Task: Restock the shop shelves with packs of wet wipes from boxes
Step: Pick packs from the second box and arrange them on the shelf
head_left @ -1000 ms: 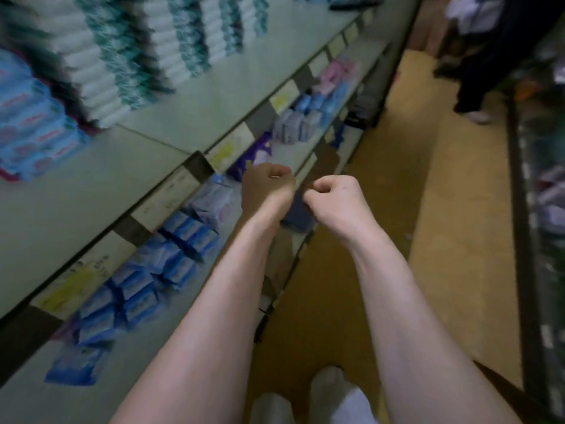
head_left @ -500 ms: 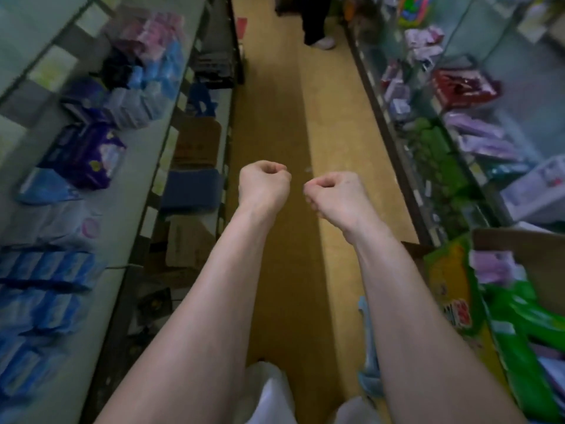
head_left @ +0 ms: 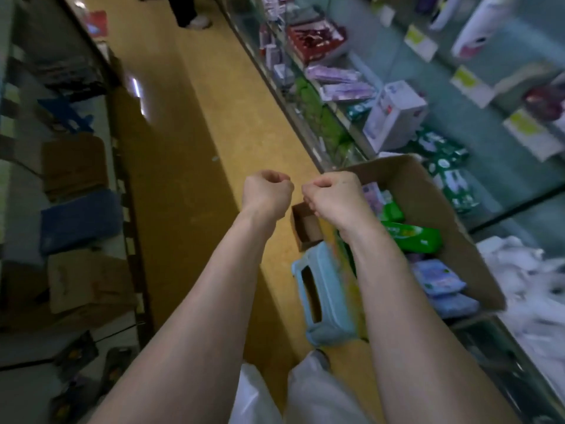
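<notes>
Both my arms stretch forward over the aisle floor. My left hand [head_left: 266, 191] is curled into a fist and holds nothing. My right hand [head_left: 333, 195] is also a closed fist with nothing in it, just above the near left corner of an open cardboard box [head_left: 452, 228]. Inside the box lie green wipe packs [head_left: 412, 237] and blue and purple packs [head_left: 437, 278]. The box rests on a light blue plastic stool [head_left: 321, 298] beside the right-hand shelves.
Shelves [head_left: 382, 123] with green, purple and white goods line the right side. On the left, low shelves hold cardboard boxes [head_left: 76, 166] and a blue pack [head_left: 79, 221]. Another person's feet [head_left: 195, 22] stand far down the yellow aisle. White plastic bags [head_left: 526, 283] lie at right.
The view has swung from the left shelves of blue packs across the aisle toward the right side, bringing the open box into full view. Both fists have stayed closed and side by side.
</notes>
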The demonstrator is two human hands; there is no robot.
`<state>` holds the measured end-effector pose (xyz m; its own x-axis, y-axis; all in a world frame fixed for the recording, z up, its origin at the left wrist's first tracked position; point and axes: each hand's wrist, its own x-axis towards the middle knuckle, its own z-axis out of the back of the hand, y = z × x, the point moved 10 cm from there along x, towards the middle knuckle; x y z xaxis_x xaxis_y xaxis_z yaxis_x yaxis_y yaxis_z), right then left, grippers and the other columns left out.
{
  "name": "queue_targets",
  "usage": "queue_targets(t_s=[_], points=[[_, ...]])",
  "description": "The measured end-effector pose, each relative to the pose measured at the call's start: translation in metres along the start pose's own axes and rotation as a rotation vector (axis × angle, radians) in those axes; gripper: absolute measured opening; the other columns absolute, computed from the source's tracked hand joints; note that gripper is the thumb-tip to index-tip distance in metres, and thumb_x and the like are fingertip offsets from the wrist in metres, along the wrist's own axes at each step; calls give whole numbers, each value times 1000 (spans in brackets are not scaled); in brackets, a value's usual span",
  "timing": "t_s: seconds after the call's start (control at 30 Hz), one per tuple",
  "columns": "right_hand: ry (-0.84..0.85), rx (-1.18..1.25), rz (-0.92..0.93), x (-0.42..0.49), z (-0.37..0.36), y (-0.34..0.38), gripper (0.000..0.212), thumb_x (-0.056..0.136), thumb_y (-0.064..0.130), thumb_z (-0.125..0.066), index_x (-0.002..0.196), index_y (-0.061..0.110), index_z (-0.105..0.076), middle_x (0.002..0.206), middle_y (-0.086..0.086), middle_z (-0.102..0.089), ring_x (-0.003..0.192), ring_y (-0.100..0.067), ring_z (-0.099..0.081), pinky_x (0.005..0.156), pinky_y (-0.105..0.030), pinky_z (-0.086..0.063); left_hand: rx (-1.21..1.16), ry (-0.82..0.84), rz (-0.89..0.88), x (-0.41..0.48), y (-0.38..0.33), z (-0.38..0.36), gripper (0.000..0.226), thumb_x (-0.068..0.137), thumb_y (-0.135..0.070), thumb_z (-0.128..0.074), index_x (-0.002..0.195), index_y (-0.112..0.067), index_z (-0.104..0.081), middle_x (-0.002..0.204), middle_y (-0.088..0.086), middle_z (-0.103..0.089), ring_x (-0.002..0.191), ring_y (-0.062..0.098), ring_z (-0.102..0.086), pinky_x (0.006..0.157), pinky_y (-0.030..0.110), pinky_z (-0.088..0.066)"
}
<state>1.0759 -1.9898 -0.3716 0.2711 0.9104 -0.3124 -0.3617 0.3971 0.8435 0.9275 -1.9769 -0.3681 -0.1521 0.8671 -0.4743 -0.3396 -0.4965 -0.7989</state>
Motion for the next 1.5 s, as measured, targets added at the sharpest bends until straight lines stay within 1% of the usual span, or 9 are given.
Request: queue_targets(t_s=[0.2,0.3,0.6,0.83,0.97,1.1,1.27,1.37,1.5], points=[[-94,16,-71,6,80,-69,31,80,20,-59,50,22,-65,52,6,-57,68,-22,-56,71,-40,-51,17,82,-27,-19,-8,-98,11,92,-16,-55,84,-19,-63,79,3,-62,73,20,-58,69,30,-52],[-168,55,-110,4,114,-101,25,71,25,-56,58,4,-65,53,-13,-55,60,-27,-50,60,-41,-46,34,139,-27,-26,-4,-142,22,91,-12,-54,70,-18,-56,64,3,-54,56,17,-49,51,22,-40],[-300,102,-299,-8,186,-210,28,84,20,-59,75,-6,-64,77,-28,-62,65,-24,-50,70,-50,-52,177,315,-16,-26,26,-244,12,92,-14,-59,80,-16,-62,70,6,-55,51,14,-49,42,17,-41],[-408,108,-541,-28,224,-303,30,83,15,-58,56,28,-61,75,1,-63,85,-28,-62,86,-46,-54,300,526,18,-20,62,-332,10,88,-5,-60,80,-10,-65,58,1,-54,59,15,-54,57,25,-48],[-414,181,-671,-39,220,-345,11,87,14,-58,85,25,-59,94,-9,-64,82,-27,-61,78,-38,-54,422,613,59,-14,97,-374,28,86,-3,-60,61,-14,-53,71,13,-58,73,16,-58,68,38,-55],[-367,173,-707,-34,213,-375,2,88,10,-55,89,10,-57,71,-5,-51,68,-21,-51,54,-25,-37,424,661,232,-6,137,-399,19,88,-6,-62,101,7,-63,78,17,-56,61,26,-53,52,31,-47],[-335,131,-802,-19,206,-389,16,87,8,-57,99,1,-62,89,-12,-61,87,-30,-63,75,-36,-53,420,694,412,-13,160,-422,41,90,-16,-63,123,7,-53,76,17,-54,62,27,-56,57,36,-48],[-120,-157,-863,-10,196,-389,15,89,6,-55,103,1,-58,96,-12,-57,91,-27,-58,72,-29,-45,429,707,432,-15,168,-436,50,89,-26,-66,129,0,-48,109,22,-61,91,34,-65,63,39,-51],[52,-451,-975,-10,187,-394,67,90,13,-58,147,0,-23,146,-27,-28,130,-35,-39,97,-40,-43,346,631,332,6,172,-436,57,83,-28,-74,123,4,-51,99,19,-60,77,31,-63,73,45,-58]])
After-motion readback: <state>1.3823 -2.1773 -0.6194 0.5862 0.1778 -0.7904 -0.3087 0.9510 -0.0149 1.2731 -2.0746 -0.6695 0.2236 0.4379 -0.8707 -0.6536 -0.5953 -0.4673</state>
